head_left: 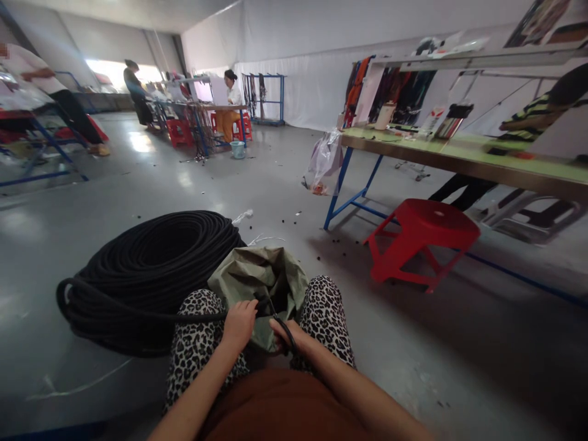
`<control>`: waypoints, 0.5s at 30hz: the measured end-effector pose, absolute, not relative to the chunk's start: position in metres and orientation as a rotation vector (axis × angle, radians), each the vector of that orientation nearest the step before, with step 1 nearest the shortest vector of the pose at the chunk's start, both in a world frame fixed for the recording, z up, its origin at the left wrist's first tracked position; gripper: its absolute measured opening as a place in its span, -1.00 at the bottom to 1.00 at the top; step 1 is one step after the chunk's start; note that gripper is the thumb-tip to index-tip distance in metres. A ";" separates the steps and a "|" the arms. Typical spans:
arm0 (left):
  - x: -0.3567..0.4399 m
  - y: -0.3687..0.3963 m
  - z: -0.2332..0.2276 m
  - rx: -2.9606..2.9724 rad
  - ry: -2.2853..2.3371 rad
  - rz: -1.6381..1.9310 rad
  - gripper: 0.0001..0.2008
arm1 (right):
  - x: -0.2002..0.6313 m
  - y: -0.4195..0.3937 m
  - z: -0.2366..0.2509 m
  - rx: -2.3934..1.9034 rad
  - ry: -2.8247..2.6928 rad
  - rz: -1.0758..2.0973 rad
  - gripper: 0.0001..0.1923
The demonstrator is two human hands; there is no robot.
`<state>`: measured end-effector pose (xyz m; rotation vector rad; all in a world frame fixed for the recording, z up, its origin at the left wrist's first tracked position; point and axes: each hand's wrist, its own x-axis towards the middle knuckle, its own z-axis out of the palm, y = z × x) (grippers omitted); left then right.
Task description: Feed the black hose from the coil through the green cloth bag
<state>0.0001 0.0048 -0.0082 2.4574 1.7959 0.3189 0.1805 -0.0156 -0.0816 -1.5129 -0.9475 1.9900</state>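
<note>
- Here's the cord, black and thick, running from the coil on the left across the near left knee to the mouth of the sack.
- The left hand has it, fingers wrapped over the top and pressed in, just short of the cord's far right end.
- And the right hand! Curled round the black handle of the scissors, close beside the left, the blades pointing away over the sack; how far they are parted, I cannot tell.
- How does it handle? That stretch spans the gap with hardly a sag, so I'd call it fairly stiff, yet it bends willingly enough to lie in rings.
- The surface looks matt and fabric-like, so good grip, I'd judge, little slip, and nothing fragile about it.
- One length should be light in the fingers; the whole coil, piled broad on the floor, looks heavy, and its drag could tug the cord back to the left.
- Best hold, then: right where the left hand is, near the free end, fingertips clear of the blades.
- The sack, slumped between the knees, looks thin, soft and creased; take it by the rim.
</note>
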 end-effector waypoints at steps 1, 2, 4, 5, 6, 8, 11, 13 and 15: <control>0.002 0.004 -0.006 2.459 1.800 0.284 -0.67 | 0.180 -0.016 -0.079 -1.526 -0.965 1.978 -0.55; 0.003 0.003 -0.003 2.459 1.805 0.254 -0.67 | 0.180 -0.016 -0.077 -1.534 -0.981 1.970 -0.55; 0.005 0.002 0.001 2.454 1.814 0.210 -0.66 | 0.180 -0.017 -0.072 -1.528 -0.987 1.977 -0.54; 0.006 0.002 0.002 2.450 1.817 0.196 -0.66 | 0.179 -0.017 -0.069 -1.523 -0.985 1.983 -0.54; 0.006 0.002 0.003 2.447 1.821 0.187 -0.66 | 0.179 -0.017 -0.067 -1.525 -0.980 1.990 -0.53; 0.007 0.001 0.005 2.444 1.827 0.181 -0.66 | 0.178 -0.017 -0.065 -1.525 -0.968 2.006 -0.53; 0.007 0.000 0.005 2.445 1.828 0.180 -0.66 | 0.178 -0.018 -0.064 -1.528 -0.967 2.013 -0.53; 0.007 0.000 0.004 2.448 1.821 0.174 -0.66 | 0.179 -0.017 -0.064 -1.525 -0.993 2.007 -0.52; 0.008 -0.001 0.003 2.451 1.815 0.168 -0.66 | 0.179 -0.017 -0.063 -1.530 -1.015 2.007 -0.52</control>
